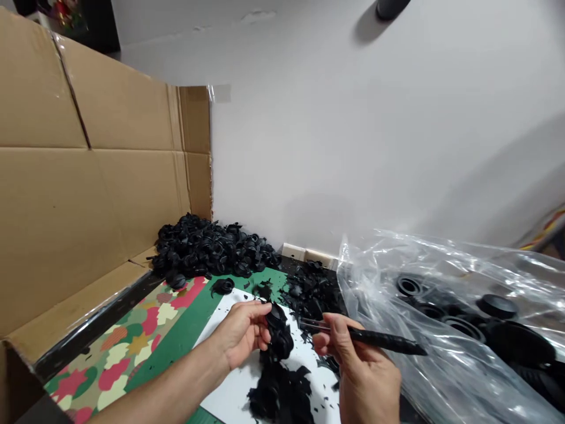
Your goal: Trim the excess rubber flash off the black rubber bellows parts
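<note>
My left hand (241,333) grips a black rubber part (279,333) with ragged, flaky edges, and its far side is partly hidden by my fingers. My right hand (359,368) pinches a black pen-shaped tool (382,338) with a thin, shiny tip that points left toward the rubber part, close to it but apart. Below both hands, black rubber scraps (278,394) lie heaped on a white sheet (309,377). More shreds (311,291) lie beyond the sheet. A large pile of black ribbed rubber parts (212,247) stands further back.
Right of my hands, a clear plastic bag (424,365) holds black rubber rings (408,286) and discs. A cardboard box wall (88,153) rises on the left. A green mat with coloured patches (128,347) lies under the sheet. A white wall (353,147) stands behind.
</note>
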A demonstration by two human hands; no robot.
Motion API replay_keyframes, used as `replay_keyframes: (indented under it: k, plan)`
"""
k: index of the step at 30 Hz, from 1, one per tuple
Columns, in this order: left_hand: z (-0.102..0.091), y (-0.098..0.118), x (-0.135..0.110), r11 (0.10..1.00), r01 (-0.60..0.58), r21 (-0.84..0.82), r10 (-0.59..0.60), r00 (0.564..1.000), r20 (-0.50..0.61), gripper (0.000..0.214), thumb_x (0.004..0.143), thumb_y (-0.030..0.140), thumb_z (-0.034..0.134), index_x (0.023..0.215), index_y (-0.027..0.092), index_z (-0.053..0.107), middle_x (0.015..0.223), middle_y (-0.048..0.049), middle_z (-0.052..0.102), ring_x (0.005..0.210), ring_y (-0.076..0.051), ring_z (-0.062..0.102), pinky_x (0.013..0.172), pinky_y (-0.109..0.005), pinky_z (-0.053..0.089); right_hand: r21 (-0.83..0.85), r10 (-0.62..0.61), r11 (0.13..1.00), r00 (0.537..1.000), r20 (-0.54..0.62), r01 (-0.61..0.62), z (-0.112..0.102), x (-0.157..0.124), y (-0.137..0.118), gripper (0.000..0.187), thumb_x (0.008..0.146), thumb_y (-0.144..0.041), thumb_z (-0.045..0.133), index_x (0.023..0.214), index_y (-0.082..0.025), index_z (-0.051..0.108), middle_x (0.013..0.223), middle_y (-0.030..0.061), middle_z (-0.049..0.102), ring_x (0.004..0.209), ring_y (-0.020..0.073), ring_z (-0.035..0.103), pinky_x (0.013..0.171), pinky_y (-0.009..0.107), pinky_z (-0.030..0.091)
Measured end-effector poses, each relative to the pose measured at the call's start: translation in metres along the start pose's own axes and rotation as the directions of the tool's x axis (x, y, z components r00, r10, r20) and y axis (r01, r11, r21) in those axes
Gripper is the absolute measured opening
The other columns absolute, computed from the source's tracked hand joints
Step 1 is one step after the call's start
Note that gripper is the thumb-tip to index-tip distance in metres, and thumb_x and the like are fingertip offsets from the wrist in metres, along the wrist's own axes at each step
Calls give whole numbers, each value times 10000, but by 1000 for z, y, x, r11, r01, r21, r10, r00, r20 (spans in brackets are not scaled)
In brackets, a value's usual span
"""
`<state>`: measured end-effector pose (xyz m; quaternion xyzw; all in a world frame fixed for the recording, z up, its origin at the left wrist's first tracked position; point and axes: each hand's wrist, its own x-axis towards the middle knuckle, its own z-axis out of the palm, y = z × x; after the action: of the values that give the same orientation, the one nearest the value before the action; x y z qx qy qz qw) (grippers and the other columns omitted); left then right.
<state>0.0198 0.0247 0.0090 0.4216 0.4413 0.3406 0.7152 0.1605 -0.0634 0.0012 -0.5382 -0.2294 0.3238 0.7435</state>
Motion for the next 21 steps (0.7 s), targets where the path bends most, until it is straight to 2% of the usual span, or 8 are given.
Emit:
replay_keyframes:
  k: [5, 9, 12, 15, 17, 18, 21]
  plan:
    - [-3, -9, -17, 987, 2, -163, 9, 998, 69, 181, 641, 213, 719, 759, 137, 605, 552, -2, 614, 389, -89, 532, 369, -176, 409, -90, -48, 995, 999, 23, 50, 17, -18, 10, 415, 633, -536, 762, 794, -159, 695, 620, 14, 674, 536, 184, 621, 578, 314, 490]
    - [-5, -14, -19, 978, -29, -207, 53, 992, 112, 277, 606, 197, 755, 839, 124, 622, 653, -34, 674, 428, -92, 584, 398, -169, 437, -258, -153, 952, 985, 74, 167, 13, -16, 22, 363, 689, -535, 699, 793, -188, 708, 670, 37, 691, 598, 233, 652, 645, 353, 487]
    - [-8, -16, -20, 974, -59, -218, 83, 991, 104, 303, 597, 198, 763, 847, 133, 606, 688, -27, 676, 440, -87, 592, 401, -159, 425, -329, -179, 920, 975, 130, 213, 9, -14, 28, 359, 720, -541, 671, 795, -191, 709, 650, 47, 697, 611, 247, 656, 665, 362, 478]
    - [-8, -20, -21, 978, -93, -187, 106, 993, 60, 324, 589, 200, 760, 854, 150, 580, 686, -6, 666, 445, -82, 576, 402, -159, 417, -344, -252, 894, 957, 146, 288, 15, -18, 31, 309, 775, -507, 641, 766, -204, 703, 657, 34, 691, 570, 215, 639, 657, 340, 468]
    - [-6, -21, -22, 982, -130, -139, 135, 991, 25, 309, 587, 186, 749, 837, 156, 569, 659, 11, 652, 439, -76, 553, 400, -162, 414, -327, -371, 852, 912, 173, 409, 20, -22, 31, 254, 817, -455, 620, 741, -222, 686, 678, 19, 678, 550, 185, 623, 619, 306, 460]
    - [-6, -21, -23, 983, -144, -116, 146, 989, 11, 296, 585, 175, 740, 824, 156, 566, 643, 17, 645, 433, -73, 539, 399, -163, 414, -319, -444, 812, 872, 207, 489, 22, -22, 31, 230, 835, -421, 610, 729, -229, 678, 682, 15, 673, 549, 175, 621, 598, 289, 456]
    - [-7, -18, -25, 987, -133, -94, 134, 991, -2, 280, 562, 156, 724, 788, 153, 558, 602, 26, 630, 396, -68, 516, 376, -165, 403, -371, -639, 594, 699, 322, 714, 13, -10, 31, 199, 875, -307, 570, 721, -230, 669, 683, 29, 678, 590, 166, 634, 589, 258, 458]
